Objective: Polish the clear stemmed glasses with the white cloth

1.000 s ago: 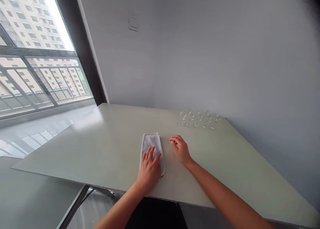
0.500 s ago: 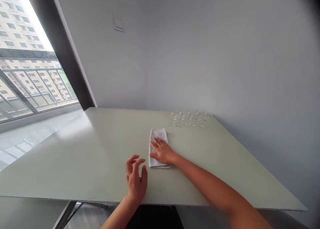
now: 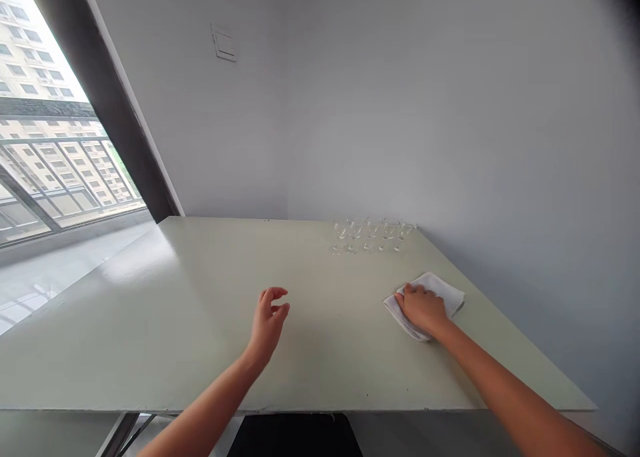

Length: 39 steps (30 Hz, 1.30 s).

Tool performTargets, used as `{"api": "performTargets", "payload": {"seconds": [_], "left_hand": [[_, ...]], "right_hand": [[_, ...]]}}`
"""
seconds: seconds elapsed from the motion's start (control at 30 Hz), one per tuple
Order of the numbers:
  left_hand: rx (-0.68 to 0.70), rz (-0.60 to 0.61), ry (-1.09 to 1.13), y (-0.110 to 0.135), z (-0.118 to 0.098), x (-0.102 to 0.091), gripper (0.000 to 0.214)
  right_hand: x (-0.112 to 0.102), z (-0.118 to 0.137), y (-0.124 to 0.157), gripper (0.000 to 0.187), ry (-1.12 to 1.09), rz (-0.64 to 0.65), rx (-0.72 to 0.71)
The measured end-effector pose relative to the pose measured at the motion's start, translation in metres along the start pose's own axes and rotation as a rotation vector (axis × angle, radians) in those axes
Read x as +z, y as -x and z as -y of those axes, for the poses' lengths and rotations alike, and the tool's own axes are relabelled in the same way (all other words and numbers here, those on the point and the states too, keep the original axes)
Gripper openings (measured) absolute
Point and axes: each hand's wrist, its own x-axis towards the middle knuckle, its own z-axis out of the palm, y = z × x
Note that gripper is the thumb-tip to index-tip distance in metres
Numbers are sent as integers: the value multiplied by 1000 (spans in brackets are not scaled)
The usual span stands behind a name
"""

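Observation:
On the right part of the pale table (image 3: pixel 210 310) lies a folded white cloth (image 3: pixel 447 292), turned at an angle. My right hand (image 3: pixel 424 308) presses on it with bent fingers that grip the fabric. Nearer the table's middle, my left hand (image 3: pixel 269 320) is held above the surface, its fingers curved and apart from the thumb, with nothing in them. Several clear stemmed glasses (image 3: pixel 371 230) stand in a group at the back right, beyond both hands.
A grey wall (image 3: pixel 400 110) rises behind the table and along its right side, with a white switch plate (image 3: pixel 223 44) on it. At the left is a window (image 3: pixel 60 144) with a dark frame. The table's front edge runs close to me.
My right hand has slid the cloth from the middle to the right, and its spread fingers have curled. My left hand has shifted slightly and its fingers have drawn closer together. The view has turned slightly.

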Motion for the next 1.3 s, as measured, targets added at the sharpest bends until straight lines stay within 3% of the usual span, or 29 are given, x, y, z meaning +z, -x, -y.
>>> {"api": "performTargets", "payload": {"seconds": [0.17,0.27,0.4,0.57,0.8,0.97,1.07,1.13,1.2,1.3], "left_hand": [[52,136,-66,-58,-5,32,19],[-15,241,-140,-92,0,60,24],[-61,274,-143,-130,12,92,32],[-127,293,-81,-162,18,128,39],[-192,316,37,-185,16,183,58],[-218,289,75,-195,17,209,33],[-218,253,96,-199,22,203,18],[-216,194,102,-203,29,184,15],[-214,118,99,-209,37,153,14],[-213,-11,78,-219,53,87,13]], "right_hand": [[-30,63,44,47,10,0,-304],[-44,103,65,49,17,-48,-501],[-60,142,75,48,-24,-91,-748],[-66,167,53,44,-219,-127,-674],[-40,171,33,22,-335,-231,-626],[-32,170,31,18,-379,-261,-650],[-30,169,30,16,-407,-264,-642],[-29,168,29,16,-422,-271,-652],[-27,167,29,15,-437,-288,-665],[-24,168,29,13,-456,-307,-664]]}}
